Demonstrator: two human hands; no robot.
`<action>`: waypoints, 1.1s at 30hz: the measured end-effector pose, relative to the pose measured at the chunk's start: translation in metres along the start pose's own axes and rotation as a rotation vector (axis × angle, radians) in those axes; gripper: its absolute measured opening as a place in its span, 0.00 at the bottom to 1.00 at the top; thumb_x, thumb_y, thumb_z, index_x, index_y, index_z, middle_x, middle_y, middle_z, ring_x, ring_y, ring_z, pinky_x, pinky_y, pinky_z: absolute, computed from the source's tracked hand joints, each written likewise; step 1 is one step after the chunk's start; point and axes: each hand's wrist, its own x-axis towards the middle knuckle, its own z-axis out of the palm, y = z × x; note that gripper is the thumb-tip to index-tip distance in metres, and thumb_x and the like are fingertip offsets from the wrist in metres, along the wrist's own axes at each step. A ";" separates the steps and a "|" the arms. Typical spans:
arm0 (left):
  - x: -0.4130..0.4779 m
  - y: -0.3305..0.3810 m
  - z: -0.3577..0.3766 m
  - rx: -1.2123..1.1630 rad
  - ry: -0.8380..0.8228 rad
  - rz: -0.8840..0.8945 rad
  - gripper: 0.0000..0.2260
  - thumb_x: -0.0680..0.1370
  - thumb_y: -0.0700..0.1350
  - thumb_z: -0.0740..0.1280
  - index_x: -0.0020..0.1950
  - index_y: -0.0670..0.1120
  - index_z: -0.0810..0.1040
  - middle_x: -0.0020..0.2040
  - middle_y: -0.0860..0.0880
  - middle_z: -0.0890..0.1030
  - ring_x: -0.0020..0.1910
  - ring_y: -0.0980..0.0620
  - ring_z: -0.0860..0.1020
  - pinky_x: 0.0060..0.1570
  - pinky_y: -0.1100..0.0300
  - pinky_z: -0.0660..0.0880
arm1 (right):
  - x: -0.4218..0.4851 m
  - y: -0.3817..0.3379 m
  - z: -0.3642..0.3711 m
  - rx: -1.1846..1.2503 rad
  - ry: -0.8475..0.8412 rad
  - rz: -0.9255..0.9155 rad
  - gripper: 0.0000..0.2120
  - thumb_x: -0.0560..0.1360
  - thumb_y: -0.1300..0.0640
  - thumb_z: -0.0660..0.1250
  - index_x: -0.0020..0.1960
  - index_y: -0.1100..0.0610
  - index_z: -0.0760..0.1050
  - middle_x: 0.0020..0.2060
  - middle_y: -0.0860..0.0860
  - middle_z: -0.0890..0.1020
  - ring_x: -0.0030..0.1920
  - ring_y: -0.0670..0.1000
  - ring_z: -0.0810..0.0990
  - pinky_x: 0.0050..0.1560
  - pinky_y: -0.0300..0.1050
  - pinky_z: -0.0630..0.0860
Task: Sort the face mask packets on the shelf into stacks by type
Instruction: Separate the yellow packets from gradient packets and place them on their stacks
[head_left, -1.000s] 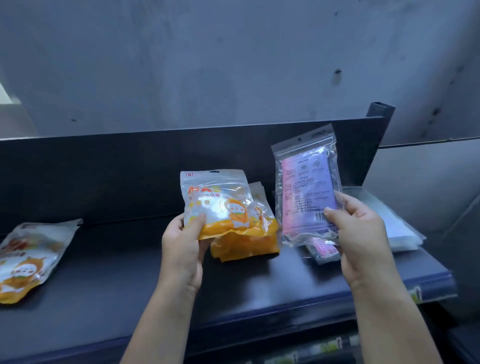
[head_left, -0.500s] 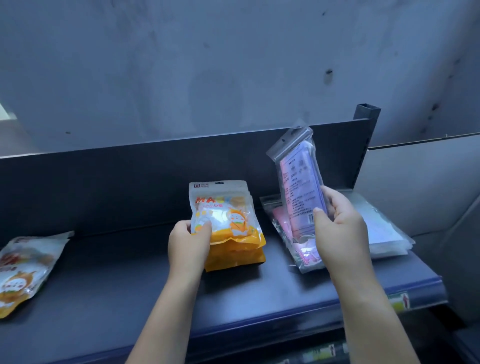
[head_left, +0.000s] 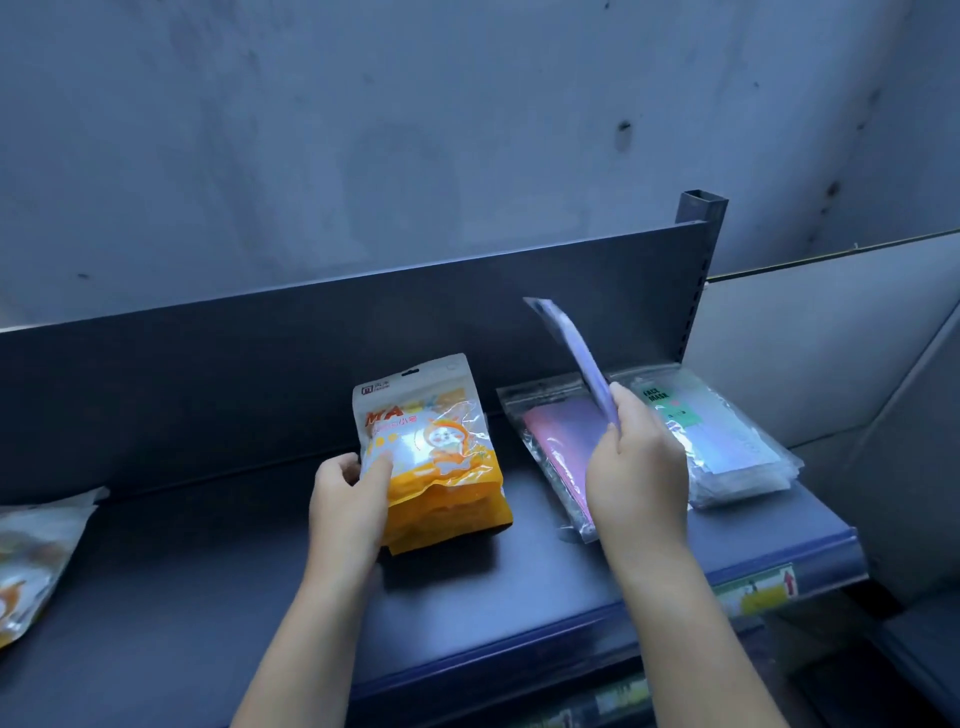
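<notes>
Head view showed the right hand (head_left: 636, 467) pinching a clear pink packet (head_left: 571, 348) by its lower end, edge-on to the camera, its long axis running 11 to 5 o'clock. The matching pink stack (head_left: 556, 441) lay flat on the shelf (head_left: 208, 597) just below the fingers, toward 8 o'clock, on a similar axis; a short drop looked enough. The left hand (head_left: 348, 499) gripped the top orange packet (head_left: 436, 457), lettered "MA", thumb on its front, atop the orange pile (head_left: 467, 514). At 3 o'clock the green-labelled stack (head_left: 727, 436) read "FACE MASK". A stray orange packet (head_left: 31, 561) lay at 9 o'clock, nearer the left hand.
</notes>
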 end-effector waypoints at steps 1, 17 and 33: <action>0.001 0.001 -0.001 -0.002 -0.002 -0.001 0.11 0.79 0.50 0.69 0.58 0.50 0.73 0.53 0.55 0.79 0.50 0.55 0.79 0.50 0.51 0.79 | -0.001 0.001 0.004 -0.031 0.029 -0.044 0.25 0.75 0.77 0.61 0.71 0.65 0.77 0.57 0.63 0.85 0.55 0.67 0.82 0.48 0.54 0.76; 0.008 0.000 0.008 0.045 0.072 -0.007 0.12 0.79 0.52 0.68 0.59 0.49 0.72 0.47 0.56 0.77 0.44 0.56 0.77 0.45 0.53 0.75 | -0.021 0.024 0.038 -0.389 -0.234 -0.149 0.08 0.70 0.53 0.67 0.43 0.58 0.77 0.43 0.55 0.80 0.50 0.63 0.78 0.59 0.63 0.78; -0.001 0.013 -0.005 0.717 0.123 0.383 0.31 0.82 0.59 0.61 0.81 0.45 0.63 0.83 0.47 0.61 0.83 0.48 0.54 0.81 0.47 0.51 | -0.022 -0.033 0.038 -0.159 -0.506 -0.404 0.39 0.81 0.34 0.42 0.84 0.54 0.60 0.83 0.50 0.64 0.84 0.51 0.57 0.83 0.51 0.55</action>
